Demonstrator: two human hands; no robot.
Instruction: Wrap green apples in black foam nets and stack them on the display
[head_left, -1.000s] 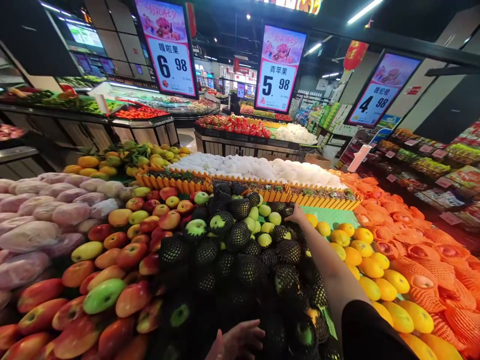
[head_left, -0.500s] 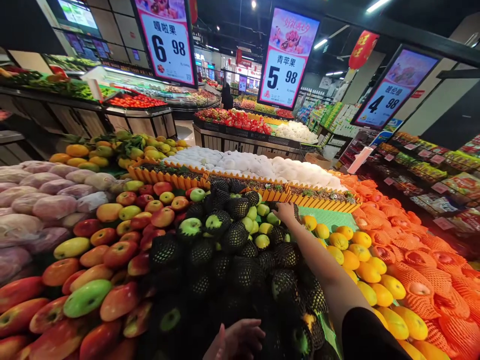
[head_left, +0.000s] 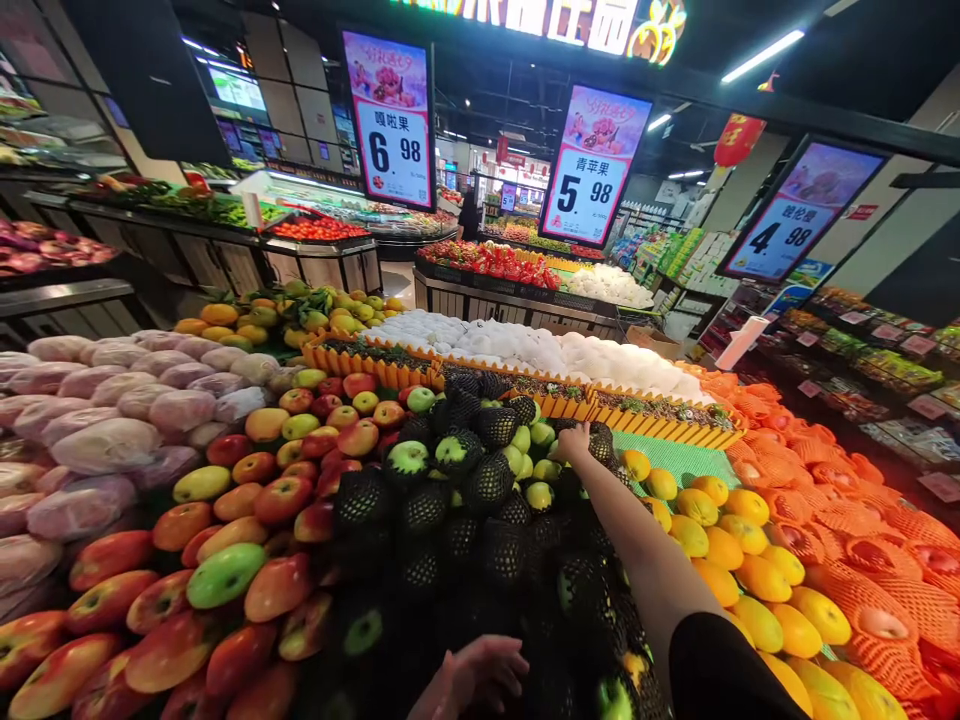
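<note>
Left grip [head_left: 484,668]: fingers spread and slightly bent, holding nothing, low over the nearest green apples [head_left: 365,631]. These lie in deep shadow, most in black nets [head_left: 504,552]; whether I touch any, I cannot tell.

Handling estimate: firm fruit of modest weight, the mesh springy and good for friction, though it may slide round the fruit if pinched alone. Best hold: palm over the broad middle, thumb opposite the fingers, pressing through net to apple.

Alongside: bare red apples [head_left: 279,588] heaped to the left, oranges [head_left: 724,548] to the right.

Farther out, right grip [head_left: 574,442]: at the end of my stretched arm, fingers curled down near the back of the green heap, a bare apple [head_left: 541,433] on one side and a netted apple [head_left: 602,442] on the other. Fingertips not clear; cannot tell whether they grasp fruit. Bare skins look smooth, so I judge them slippery and prone to bruising: pads round the widest part, no nails. The heap looks loose; tugging a low piece could set others rolling.

Beyond: the orange border [head_left: 664,430], then white-wrapped fruit [head_left: 630,362].
</note>
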